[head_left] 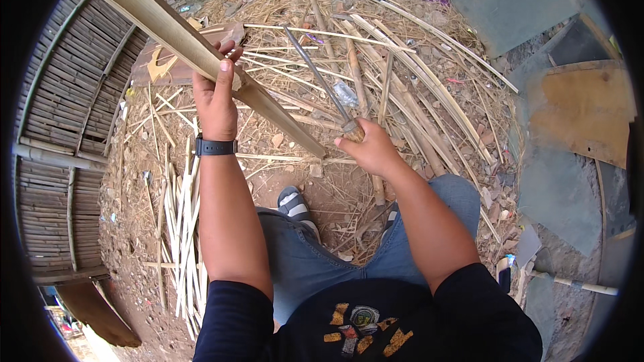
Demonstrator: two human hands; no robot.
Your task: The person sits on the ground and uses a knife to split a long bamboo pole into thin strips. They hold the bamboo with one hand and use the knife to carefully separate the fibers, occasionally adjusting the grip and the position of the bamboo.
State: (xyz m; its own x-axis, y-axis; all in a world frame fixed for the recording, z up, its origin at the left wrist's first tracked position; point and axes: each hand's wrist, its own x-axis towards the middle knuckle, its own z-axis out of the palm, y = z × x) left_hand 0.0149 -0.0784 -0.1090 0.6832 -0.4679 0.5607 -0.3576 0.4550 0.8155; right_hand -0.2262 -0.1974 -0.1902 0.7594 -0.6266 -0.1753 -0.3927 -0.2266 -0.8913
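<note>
A split bamboo length (176, 29) is held in the left hand (220, 90), a long-bladed knife (317, 74) in the right (373, 150).

The bamboo is clamped between the left thumb and fingers, slanted across the front of the body; its far end is cut off by the view's edge, and whether the ground (268, 181) is touched by its near end cannot be told; the knife's handle is wrapped by the right hand, the curled fingers being mostly hidden, and its blade is pointed away, well apart from the bamboo; the pale strips (184, 234) at the left are partly covered by the left forearm; the right sandal (389, 218) is mostly hidden by the leg.
</note>
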